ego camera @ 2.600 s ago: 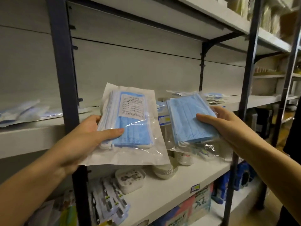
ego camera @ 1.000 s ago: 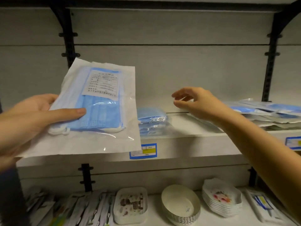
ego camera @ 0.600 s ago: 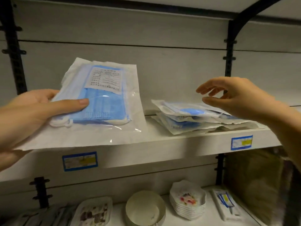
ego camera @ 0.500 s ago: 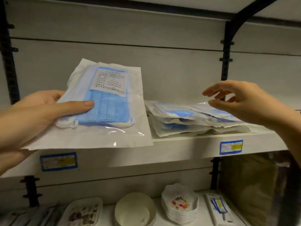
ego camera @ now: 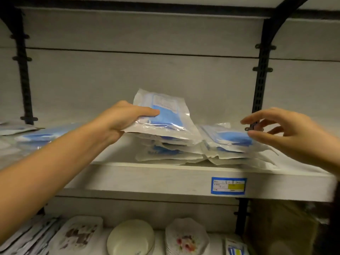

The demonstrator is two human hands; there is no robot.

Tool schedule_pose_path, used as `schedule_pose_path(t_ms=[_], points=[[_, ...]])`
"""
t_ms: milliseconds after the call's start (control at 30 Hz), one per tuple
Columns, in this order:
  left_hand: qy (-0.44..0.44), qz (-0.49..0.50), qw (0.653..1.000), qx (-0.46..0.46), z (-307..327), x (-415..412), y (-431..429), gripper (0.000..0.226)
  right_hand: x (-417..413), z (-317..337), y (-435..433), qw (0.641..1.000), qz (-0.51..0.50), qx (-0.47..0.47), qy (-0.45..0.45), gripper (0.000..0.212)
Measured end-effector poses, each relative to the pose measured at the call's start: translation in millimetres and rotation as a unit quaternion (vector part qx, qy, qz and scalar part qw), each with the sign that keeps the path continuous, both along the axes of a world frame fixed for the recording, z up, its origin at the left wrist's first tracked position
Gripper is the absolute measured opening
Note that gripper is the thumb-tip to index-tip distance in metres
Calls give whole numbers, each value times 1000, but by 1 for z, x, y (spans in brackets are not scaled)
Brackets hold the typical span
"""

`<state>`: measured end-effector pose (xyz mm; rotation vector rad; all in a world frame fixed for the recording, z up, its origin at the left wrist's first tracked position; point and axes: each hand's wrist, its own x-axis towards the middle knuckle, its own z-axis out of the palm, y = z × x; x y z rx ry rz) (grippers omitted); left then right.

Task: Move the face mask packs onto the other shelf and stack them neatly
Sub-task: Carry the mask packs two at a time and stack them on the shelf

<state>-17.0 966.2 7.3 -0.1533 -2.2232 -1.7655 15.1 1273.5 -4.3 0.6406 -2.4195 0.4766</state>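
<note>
My left hand (ego camera: 121, 120) grips a clear pack of blue face masks (ego camera: 163, 116) by its left edge, holding it flat on top of a pile of similar packs (ego camera: 171, 151) on the white shelf (ego camera: 165, 179). A second pile of mask packs (ego camera: 226, 140) leans against the first on its right. My right hand (ego camera: 279, 131) hovers open at that pile's right side, thumb and fingers spread, fingertips close to the top pack but holding nothing.
More mask packs (ego camera: 35, 135) lie on the shelf at the far left. Black uprights (ego camera: 261, 76) stand at both sides of the bay. On the shelf below sit a round bowl (ego camera: 130, 236), stacked flowered plates (ego camera: 185, 238) and flat packets (ego camera: 27, 238).
My left hand has carried the mask pack to the right and laid it on the pile. My right hand stays open and has come closer to the right pile.
</note>
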Motion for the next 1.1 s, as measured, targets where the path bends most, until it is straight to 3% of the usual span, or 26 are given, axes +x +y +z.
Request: schedule_pose_path(t_ms=[67,200,433,533,600,700,800,900,967,1100], points=[[-35,7,999,-13,2,-10,6,75,-3,-2,3,1000,7,-9,-2,18],[-76,5,996,-42,5,-33,15,59,-8,-5,6,1000,6,-17,-9,19],[-110,31,981,-157,2,-44,5,111,-8,-7,10,1000,3,-18,-11,21],[-85,45,977,-189,4,-33,3,84,-8,-7,6,1000,8,-15,-1,21],[-36,64,980,-187,4,-29,0,59,-6,-5,-1,1000,16,-10,7,21],[51,94,972,-210,4,-11,-7,42,-4,-3,-14,999,29,-1,14,27],[113,139,940,-291,1,20,-19,33,1,-1,-33,997,63,11,32,27],[161,198,874,-415,-9,50,-39,32,5,0,-59,992,113,25,47,27],[185,216,835,-471,-17,69,-55,44,7,-1,-78,988,144,26,55,30],[172,249,797,-523,-35,106,-91,59,11,-11,-126,972,223,19,65,31]])
